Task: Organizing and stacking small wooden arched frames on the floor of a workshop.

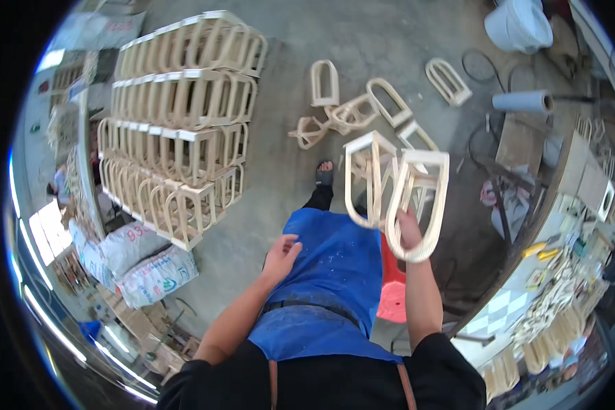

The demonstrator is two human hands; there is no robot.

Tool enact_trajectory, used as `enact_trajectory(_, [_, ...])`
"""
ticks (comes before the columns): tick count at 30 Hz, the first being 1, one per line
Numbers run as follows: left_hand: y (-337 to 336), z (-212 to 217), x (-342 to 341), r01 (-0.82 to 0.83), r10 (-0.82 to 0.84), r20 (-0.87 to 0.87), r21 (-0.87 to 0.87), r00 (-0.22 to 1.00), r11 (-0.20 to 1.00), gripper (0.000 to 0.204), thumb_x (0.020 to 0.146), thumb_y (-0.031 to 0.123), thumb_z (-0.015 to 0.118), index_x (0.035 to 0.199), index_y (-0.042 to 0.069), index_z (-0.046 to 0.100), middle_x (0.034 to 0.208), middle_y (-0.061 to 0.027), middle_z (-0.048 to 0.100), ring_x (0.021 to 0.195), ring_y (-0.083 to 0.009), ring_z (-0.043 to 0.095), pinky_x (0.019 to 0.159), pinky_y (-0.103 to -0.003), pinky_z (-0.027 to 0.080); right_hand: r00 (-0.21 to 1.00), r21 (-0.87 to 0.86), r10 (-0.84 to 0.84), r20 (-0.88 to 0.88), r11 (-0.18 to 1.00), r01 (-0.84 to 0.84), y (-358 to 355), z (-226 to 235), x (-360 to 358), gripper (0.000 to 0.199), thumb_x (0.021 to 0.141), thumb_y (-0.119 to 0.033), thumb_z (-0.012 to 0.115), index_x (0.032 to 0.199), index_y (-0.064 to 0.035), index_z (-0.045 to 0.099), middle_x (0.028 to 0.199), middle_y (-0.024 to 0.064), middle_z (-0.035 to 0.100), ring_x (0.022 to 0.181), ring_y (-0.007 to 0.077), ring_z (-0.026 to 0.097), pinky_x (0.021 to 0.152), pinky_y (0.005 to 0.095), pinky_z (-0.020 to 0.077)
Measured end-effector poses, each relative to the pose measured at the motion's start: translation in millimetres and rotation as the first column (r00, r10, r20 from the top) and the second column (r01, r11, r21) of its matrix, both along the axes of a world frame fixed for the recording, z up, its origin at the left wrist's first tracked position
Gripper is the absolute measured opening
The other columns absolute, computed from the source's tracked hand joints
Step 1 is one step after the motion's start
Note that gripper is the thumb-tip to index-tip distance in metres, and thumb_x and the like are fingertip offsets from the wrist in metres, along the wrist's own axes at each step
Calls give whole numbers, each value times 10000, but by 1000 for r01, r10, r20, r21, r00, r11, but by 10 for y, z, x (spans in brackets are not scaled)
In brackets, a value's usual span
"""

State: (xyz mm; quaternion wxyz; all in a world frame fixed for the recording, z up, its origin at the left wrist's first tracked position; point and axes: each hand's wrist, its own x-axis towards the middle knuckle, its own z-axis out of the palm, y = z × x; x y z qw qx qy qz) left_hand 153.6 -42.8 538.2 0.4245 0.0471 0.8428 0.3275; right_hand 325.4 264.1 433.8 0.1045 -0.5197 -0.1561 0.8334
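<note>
Two arched wooden frames (398, 198) are gripped by the right hand (408, 229) above the blue apron (335, 273), while the left hand (280, 256) is held loosely open beside it.

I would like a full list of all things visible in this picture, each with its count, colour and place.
held wooden frame: one arched piece, pale wood, in the right hand, above the red stool
stacked wooden frames: many, in about four rows, pale wood, on the floor at upper left
loose wooden frames: about six, pale wood, scattered on the floor at top centre
sacks: about two, white with print, floor at left
bucket: one, white, top right
roll: one, pale grey, floor at right
workbench: one, cluttered with small wooden parts, at right
red stool: one, beside the person
blue apron: one, worn by the person
left hand: empty, open, over the apron
right hand: closed on the held frame
</note>
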Motion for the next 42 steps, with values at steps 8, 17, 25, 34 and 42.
enact_trajectory(8, [841, 1064, 331, -256, 256, 68, 500, 964, 828, 352, 934, 244, 713, 1190, 23, 616, 1001, -59, 653, 806, -129, 564, 761, -256, 491, 914, 347, 389, 115, 846, -404, -809, 1852, -396, 354, 881, -36, 560, 1229, 31, 572, 943, 128, 677, 712, 176, 629, 649, 275, 498])
enact_trajectory(17, [218, 1350, -134, -897, 165, 968, 103, 190, 429, 708, 929, 647, 605, 1256, 21, 553, 1032, -132, 657, 892, -227, 664, 856, -357, 564, 774, 458, 632, -41, 701, -547, -1378, 2264, -843, 341, 835, 11, 558, 1167, 86, 572, 923, 179, 703, 694, 229, 665, 650, 289, 557])
enact_trajectory(25, [-366, 1687, -1078, -857, 148, 920, 268, 363, 439, 654, 956, 661, 546, 1192, 54, 604, 971, -80, 644, 824, -178, 638, 803, -339, 559, 792, 581, 564, 235, 572, -579, -2030, 2542, -1722, 315, 868, -68, 628, 1154, 56, 590, 954, 177, 682, 783, 225, 665, 714, 294, 552])
enact_trajectory(34, [-933, 1297, -2116, -794, -9, 910, 366, 414, 485, 579, 1006, 520, 552, 1323, 35, 547, 1044, -117, 674, 938, -223, 677, 885, -382, 567, 762, 555, 502, 409, 526, -645, -2615, 2724, -2554, 367, 867, -101, 646, 1199, 49, 601, 966, 161, 691, 791, 212, 664, 723, 279, 546])
enact_trajectory(42, [-828, 1799, -2734, -718, -88, 866, 461, 492, 522, 333, 966, 304, 661, 1157, 39, 596, 858, -70, 615, 731, -163, 603, 702, -308, 544, 811, 571, 364, 457, 580, -582, -2678, 2844, -3057, 277, 893, -28, 623, 1165, 21, 621, 834, 91, 656, 659, 157, 608, 608, 278, 508])
